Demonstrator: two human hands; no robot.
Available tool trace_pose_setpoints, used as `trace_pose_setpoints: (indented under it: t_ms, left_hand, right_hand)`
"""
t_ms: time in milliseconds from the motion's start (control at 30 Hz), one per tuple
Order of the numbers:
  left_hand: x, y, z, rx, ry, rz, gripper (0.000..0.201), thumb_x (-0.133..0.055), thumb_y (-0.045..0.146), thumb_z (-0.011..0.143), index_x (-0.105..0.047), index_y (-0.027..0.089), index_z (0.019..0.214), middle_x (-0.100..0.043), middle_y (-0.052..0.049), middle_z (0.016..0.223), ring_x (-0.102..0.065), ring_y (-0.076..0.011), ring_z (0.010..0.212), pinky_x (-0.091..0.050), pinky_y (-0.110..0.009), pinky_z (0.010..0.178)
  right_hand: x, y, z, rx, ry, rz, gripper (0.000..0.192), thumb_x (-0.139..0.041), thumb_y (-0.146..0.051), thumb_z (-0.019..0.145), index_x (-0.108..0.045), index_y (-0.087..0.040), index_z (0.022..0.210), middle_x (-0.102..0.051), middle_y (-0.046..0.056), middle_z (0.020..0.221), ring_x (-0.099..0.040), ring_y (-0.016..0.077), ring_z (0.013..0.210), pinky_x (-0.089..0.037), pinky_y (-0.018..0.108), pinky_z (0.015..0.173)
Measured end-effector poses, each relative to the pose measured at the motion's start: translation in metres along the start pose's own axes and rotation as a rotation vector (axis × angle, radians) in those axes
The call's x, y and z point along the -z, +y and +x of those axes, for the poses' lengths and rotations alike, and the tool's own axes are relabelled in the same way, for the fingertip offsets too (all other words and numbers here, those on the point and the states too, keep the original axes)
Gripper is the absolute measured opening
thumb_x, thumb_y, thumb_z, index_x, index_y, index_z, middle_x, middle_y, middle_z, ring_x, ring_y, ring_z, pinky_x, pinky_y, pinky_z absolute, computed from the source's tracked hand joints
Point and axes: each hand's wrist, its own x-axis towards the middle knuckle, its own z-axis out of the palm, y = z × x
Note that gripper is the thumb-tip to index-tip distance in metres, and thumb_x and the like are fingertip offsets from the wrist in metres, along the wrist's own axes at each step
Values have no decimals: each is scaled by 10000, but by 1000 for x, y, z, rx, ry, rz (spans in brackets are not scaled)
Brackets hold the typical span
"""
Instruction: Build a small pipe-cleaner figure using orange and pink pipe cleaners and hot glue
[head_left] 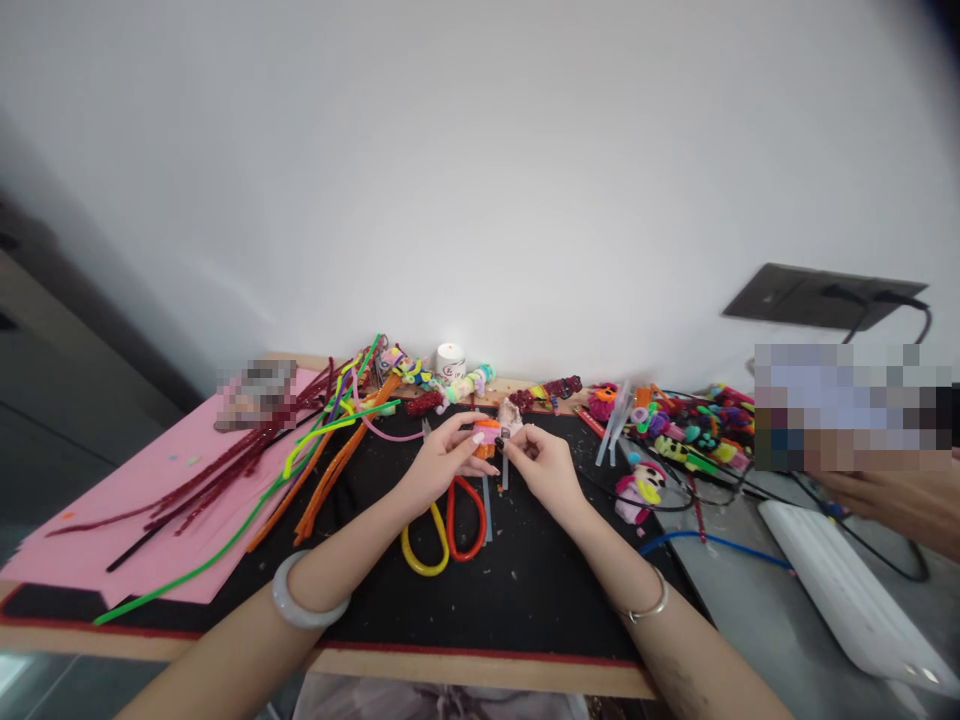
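My left hand [442, 460] is closed around a small pink and orange fuzzy craft piece [487, 436], held just above the black mat [375, 600]. My right hand [546, 465] meets it from the other side, thumb and finger pinched together at the piece's edge. Whatever is between those right fingertips is too small to make out. Below the hands lie scissors with one yellow and one red handle loop [466, 555], their upper part mostly hidden by my left hand. A translucent strip [487, 515] lies beside the red loop.
Pink sheets [202, 570] at left carry dark red, green and orange pipe cleaners [330, 490]. A white jar [450, 362] stands by the wall. Right of the mat are a fuzzy figure [641, 492], a colourful pile [697, 430], cables, a white panel [847, 590] and another person's hand [885, 500].
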Motion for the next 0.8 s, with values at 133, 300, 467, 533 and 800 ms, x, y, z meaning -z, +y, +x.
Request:
trace_pose_setpoints:
  t_ms: [133,300,467,533,800]
  left_hand:
    - [0,-1,1,-8,18,11,350,-546,327,795,-477,202,1114,-645,-74,967,-684,-159,637,-555,-273,636]
    - [1,-2,2,-27,30,45,343,-539,320,801,-476,196,1115,-636,-87,1026,-686,-161,654,-557,-259,631]
    - [2,-4,2,-70,40,102,336,-514,314,814,-476,196,1127,-599,-107,1138,-686,-157,671,-561,-263,640]
    - [2,-4,1,-108,45,138,335,-504,318,820,-485,196,1131,-591,-106,1153,-686,-161,680,-565,-277,651]
    - [-1,-4,-1,-246,124,264,315,-516,299,806,-570,197,1099,-618,-74,1109,-670,-183,774,-565,-312,709]
  right_hand:
    - [0,-1,0,-12,-6,-5,198,-536,-312,767,-550,-169,630,-516,-21,540,-435,104,488,-339,209,468]
    - [0,-3,-1,2,-8,-52,196,-523,-279,774,-510,-175,609,-464,-43,509,-406,93,472,-314,204,468]
    - [-1,-8,-4,74,-31,-78,203,-493,-233,787,-469,-178,593,-425,-53,516,-385,85,478,-295,199,476]
    - [-1,-9,-5,97,-38,-76,203,-488,-223,788,-465,-179,591,-426,-51,522,-388,87,487,-298,200,484]
    - [-4,-16,-12,123,-66,-58,216,-461,-243,801,-426,-197,593,-422,-44,523,-383,96,480,-302,213,487]
